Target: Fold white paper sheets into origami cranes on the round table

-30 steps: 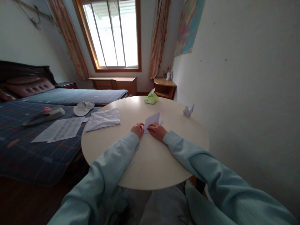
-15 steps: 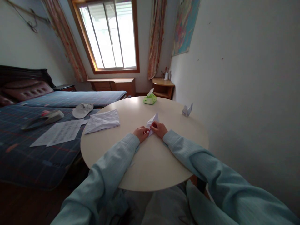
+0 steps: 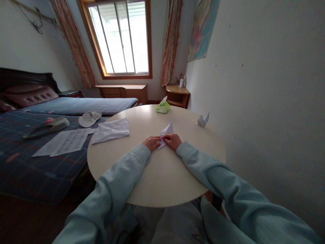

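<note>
Flattened since half a second ago, the left hand (image 3: pixel 151 143) lies unclenched, fingers outstretched at the folded paper (image 3: pixel 168 128), probably to press it against the round table (image 3: pixel 162 183) beneath. The right hand (image 3: pixel 172 141) bends over the paper's right side, likely steadying it; whether it pinches or only presses is too small to tell.

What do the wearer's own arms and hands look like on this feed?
The left sleeve and right sleeve are long, pale blue-green and loosely creased, with plain cuffs at the wrists. The left hand and right hand are bare, without gloves. Any rings or nail details are too small to make out.
</note>
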The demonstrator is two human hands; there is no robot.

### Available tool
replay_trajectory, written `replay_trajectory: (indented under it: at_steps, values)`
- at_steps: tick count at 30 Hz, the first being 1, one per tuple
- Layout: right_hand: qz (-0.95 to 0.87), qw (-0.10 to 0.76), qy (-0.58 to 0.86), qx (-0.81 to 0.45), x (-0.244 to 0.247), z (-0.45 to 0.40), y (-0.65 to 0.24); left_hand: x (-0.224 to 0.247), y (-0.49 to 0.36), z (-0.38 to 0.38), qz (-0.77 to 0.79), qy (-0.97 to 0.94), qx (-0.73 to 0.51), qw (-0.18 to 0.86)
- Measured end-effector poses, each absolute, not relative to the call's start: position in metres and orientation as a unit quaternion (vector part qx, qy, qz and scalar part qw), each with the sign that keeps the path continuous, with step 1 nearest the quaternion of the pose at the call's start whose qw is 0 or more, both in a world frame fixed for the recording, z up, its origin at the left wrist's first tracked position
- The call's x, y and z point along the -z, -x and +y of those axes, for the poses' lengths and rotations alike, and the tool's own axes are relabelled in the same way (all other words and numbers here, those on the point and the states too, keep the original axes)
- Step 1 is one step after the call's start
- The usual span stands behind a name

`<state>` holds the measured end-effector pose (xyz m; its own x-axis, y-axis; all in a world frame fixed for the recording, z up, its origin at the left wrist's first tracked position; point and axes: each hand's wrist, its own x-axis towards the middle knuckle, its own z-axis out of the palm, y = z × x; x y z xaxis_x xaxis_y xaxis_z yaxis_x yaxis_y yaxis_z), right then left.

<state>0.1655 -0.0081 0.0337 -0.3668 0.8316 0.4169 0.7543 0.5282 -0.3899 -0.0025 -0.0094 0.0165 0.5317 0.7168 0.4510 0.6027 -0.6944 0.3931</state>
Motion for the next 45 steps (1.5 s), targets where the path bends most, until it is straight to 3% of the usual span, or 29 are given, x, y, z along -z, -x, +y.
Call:
replay_trajectory:
  at_steps: [14,29,37,45]
  values:
    - [-0.819,0.299,0.489,-0.024,-0.031,-0.005,-0.167,-0.023,-0.005,-0.017,0.409,-0.882,-0.232,-0.013]
    - [-0.758,0.378,0.505,-0.165,-0.023,0.001,-0.169,-0.035,-0.016,-0.031,0.376,-0.884,-0.270,0.069]
    - [-0.792,0.304,0.511,-0.139,-0.030,0.000,-0.170,-0.018,-0.009,-0.015,0.480,-0.776,-0.395,0.108]
    - [-0.841,0.244,0.470,-0.112,-0.040,-0.011,-0.165,-0.023,-0.009,-0.019,0.469,-0.811,-0.321,0.136]
